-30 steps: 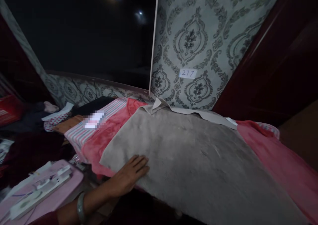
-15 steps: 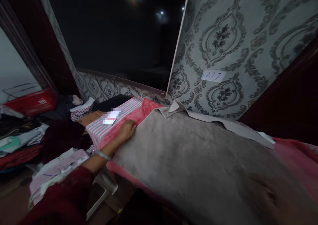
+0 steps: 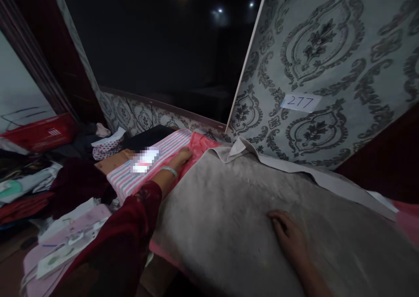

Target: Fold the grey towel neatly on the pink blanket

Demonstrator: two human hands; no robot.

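Note:
A large grey cloth (image 3: 229, 209) lies spread before me, its far edge turned up in a pale fold. Beyond its left edge is a coral-pink cloth (image 3: 200, 143), beside a cloth with pink, white and grey stripes (image 3: 166, 145). My left hand (image 3: 183, 156) is closed on the coral-pink cloth near the far left corner of the grey one; its fingertips are partly hidden. My right hand (image 3: 288, 231) rests on the middle of the grey cloth, palm down, thumb and fingers loosely bent and apart, holding nothing that I see.
A large dark screen (image 3: 157, 48) stands behind, against patterned wallpaper with a paper marked 277 (image 3: 300, 101). At left are a red basket (image 3: 39, 133), piled clothes (image 3: 29, 183), and a white power strip (image 3: 62, 255). A bright blurred patch (image 3: 144, 160) lies on the striped cloth.
My left hand has moved farther away and to the right, from the grey cloth's left edge onto the coral-pink cloth. My right hand has come leftward and away from me across the grey cloth.

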